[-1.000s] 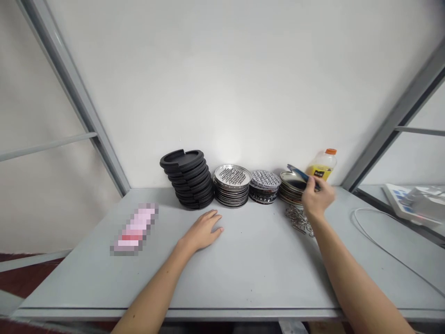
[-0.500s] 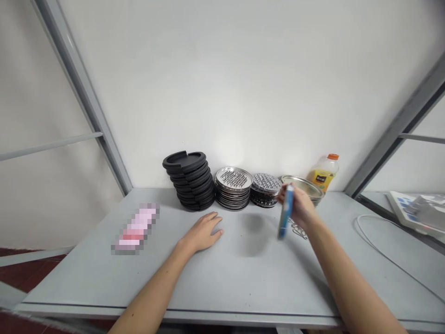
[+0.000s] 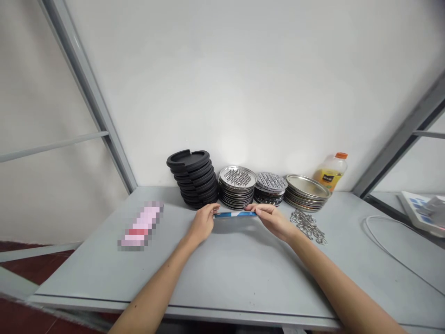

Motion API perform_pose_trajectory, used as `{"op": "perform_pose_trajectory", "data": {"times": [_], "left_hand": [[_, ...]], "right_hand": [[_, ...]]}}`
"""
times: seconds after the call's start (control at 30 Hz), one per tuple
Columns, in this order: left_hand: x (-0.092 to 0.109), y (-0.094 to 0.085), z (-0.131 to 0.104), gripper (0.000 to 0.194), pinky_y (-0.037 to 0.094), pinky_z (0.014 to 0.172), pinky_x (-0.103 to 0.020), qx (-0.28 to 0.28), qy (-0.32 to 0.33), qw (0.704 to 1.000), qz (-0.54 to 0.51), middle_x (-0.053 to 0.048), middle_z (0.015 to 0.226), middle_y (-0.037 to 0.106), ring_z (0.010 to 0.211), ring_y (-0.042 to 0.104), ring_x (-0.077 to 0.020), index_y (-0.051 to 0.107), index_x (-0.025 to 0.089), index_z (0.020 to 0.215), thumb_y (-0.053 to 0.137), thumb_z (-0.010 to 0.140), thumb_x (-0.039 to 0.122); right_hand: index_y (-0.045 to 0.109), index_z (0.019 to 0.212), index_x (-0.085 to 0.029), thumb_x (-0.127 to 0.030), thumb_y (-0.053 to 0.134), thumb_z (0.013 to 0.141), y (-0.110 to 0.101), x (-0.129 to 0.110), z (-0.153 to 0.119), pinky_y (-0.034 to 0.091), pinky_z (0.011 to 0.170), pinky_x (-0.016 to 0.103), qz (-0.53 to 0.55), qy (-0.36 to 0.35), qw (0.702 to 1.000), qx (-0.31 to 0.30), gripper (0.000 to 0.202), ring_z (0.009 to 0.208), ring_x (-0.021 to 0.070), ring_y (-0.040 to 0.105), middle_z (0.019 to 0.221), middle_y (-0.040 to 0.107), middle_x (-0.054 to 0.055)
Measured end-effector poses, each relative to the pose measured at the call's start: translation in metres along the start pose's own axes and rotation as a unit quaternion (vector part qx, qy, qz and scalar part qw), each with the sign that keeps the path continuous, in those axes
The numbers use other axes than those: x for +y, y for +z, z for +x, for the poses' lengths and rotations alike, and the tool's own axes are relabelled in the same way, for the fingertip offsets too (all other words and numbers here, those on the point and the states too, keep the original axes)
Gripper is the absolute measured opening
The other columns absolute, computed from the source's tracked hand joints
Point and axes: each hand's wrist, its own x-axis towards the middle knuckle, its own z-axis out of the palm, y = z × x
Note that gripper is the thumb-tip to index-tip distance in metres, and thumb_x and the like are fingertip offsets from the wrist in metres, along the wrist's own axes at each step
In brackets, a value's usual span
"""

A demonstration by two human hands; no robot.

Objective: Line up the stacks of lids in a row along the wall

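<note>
Between both hands, a thin flat blue-and-white piece [image 3: 234,214] is held nearly edge-on above the table, so its full shape is hidden. Its left end is pinched by my left hand [image 3: 203,222], and its right end by my right hand [image 3: 273,220]. Just behind it stand a stack of round metal grater plates [image 3: 238,178] and a shorter grater stack [image 3: 271,183]. A stack of black round rings [image 3: 191,171] rises behind my left hand. Metal hooks [image 3: 308,226] lie in a loose heap right of my right hand.
Shallow round metal pans [image 3: 308,188] are stacked at the back right, beside a bottle of yellow liquid [image 3: 332,171]. A blurred-out pink item [image 3: 141,227] lies on the left of the grey table [image 3: 222,278]. A white cable [image 3: 389,255] curves along the right.
My right hand has carried the blue-and-white piece left and turned it from upright to level. My left hand has lifted off the table and taken hold of its left end.
</note>
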Motion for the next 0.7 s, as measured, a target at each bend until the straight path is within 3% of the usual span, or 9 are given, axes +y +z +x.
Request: {"op": "perform_pose_trajectory", "data": {"times": [0.13, 0.27, 0.37, 0.47, 0.53, 0.6, 0.63, 0.7], "left_hand": [[-0.004, 0.0, 0.003, 0.036, 0.051, 0.088, -0.031, 0.004, -0.03, 0.999, -0.014, -0.009, 0.103, 0.07, 0.095, 0.066, -0.0178, 0.065, 0.013, 0.104, 0.035, 0.087, 0.008], [-0.003, -0.002, 0.005, 0.035, 0.052, 0.087, -0.031, -0.008, -0.051, 0.999, -0.014, -0.009, 0.101, 0.072, 0.094, 0.067, -0.0182, 0.066, 0.013, 0.101, 0.034, 0.088, 0.011], [0.001, -0.001, 0.004, 0.032, 0.052, 0.086, -0.033, -0.007, -0.054, 0.998, 0.005, -0.01, 0.101, 0.072, 0.094, 0.067, -0.0205, 0.067, 0.014, 0.101, 0.037, 0.09, 0.019], [0.006, 0.001, -0.001, 0.028, 0.049, 0.09, -0.036, -0.015, -0.034, 0.999, 0.031, -0.009, 0.105, 0.071, 0.098, 0.064, -0.0221, 0.067, 0.016, 0.101, 0.043, 0.09, 0.025], [0.01, 0.001, -0.004, 0.025, 0.046, 0.093, -0.037, -0.03, -0.013, 0.999, 0.043, -0.008, 0.106, 0.07, 0.1, 0.063, -0.0227, 0.067, 0.018, 0.101, 0.047, 0.088, 0.025], [0.012, 0.001, -0.007, 0.025, 0.045, 0.094, -0.038, -0.051, 0.009, 0.996, 0.068, -0.008, 0.106, 0.069, 0.101, 0.062, -0.0234, 0.067, 0.018, 0.103, 0.048, 0.088, 0.024], [0.013, 0.001, -0.008, 0.026, 0.045, 0.094, -0.039, -0.061, 0.019, 0.994, 0.084, -0.009, 0.107, 0.069, 0.101, 0.061, -0.0236, 0.067, 0.017, 0.104, 0.048, 0.088, 0.024], [0.013, 0.0, -0.008, 0.027, 0.046, 0.094, -0.038, -0.076, 0.032, 0.99, 0.117, -0.009, 0.107, 0.068, 0.102, 0.061, -0.0233, 0.066, 0.018, 0.105, 0.046, 0.089, 0.024]], "right_hand": [[0.075, 0.077, -0.022, -0.042, 0.074, 0.073, -0.006, -0.001, -0.001, 0.044, 0.09, 0.037, -0.054, 0.025, 0.994, -0.093, 0.021, 0.098, 0.0204, 0.06, 0.107, 0.067, 0.007], [0.076, 0.082, -0.021, -0.038, 0.073, 0.074, 0.002, -0.005, -0.003, 0.046, 0.089, 0.038, -0.161, 0.011, 0.966, -0.203, 0.02, 0.096, 0.0207, 0.061, 0.101, 0.069, 0.007], [0.077, 0.083, -0.02, -0.037, 0.072, 0.075, 0.016, -0.006, -0.005, 0.043, 0.096, 0.039, -0.226, -0.035, 0.946, -0.229, 0.019, 0.096, 0.0205, 0.061, 0.092, 0.072, 0.007], [0.075, 0.087, -0.019, -0.038, 0.068, 0.079, 0.024, -0.004, -0.006, 0.046, 0.092, 0.037, -0.259, -0.045, 0.938, -0.227, 0.022, 0.091, 0.0204, 0.063, 0.093, 0.071, 0.007], [0.073, 0.092, -0.021, -0.038, 0.062, 0.083, 0.022, -0.003, -0.006, 0.049, 0.087, 0.037, -0.278, -0.066, 0.945, -0.159, 0.023, 0.091, 0.0209, 0.063, 0.096, 0.071, 0.007], [0.072, 0.092, -0.022, -0.037, 0.056, 0.087, 0.012, -0.003, -0.003, 0.048, 0.089, 0.039, -0.325, -0.138, 0.936, -0.017, 0.022, 0.096, 0.0221, 0.062, 0.1, 0.069, 0.007], [0.071, 0.091, -0.022, -0.035, 0.055, 0.087, 0.005, -0.003, -0.002, 0.046, 0.092, 0.04, -0.359, -0.183, 0.913, 0.068, 0.021, 0.099, 0.023, 0.061, 0.103, 0.067, 0.007], [0.071, 0.091, -0.021, -0.034, 0.054, 0.086, -0.011, -0.001, 0.002, 0.043, 0.096, 0.044, -0.436, -0.252, 0.837, 0.215, 0.021, 0.106, 0.0253, 0.057, 0.109, 0.063, 0.01]]}}
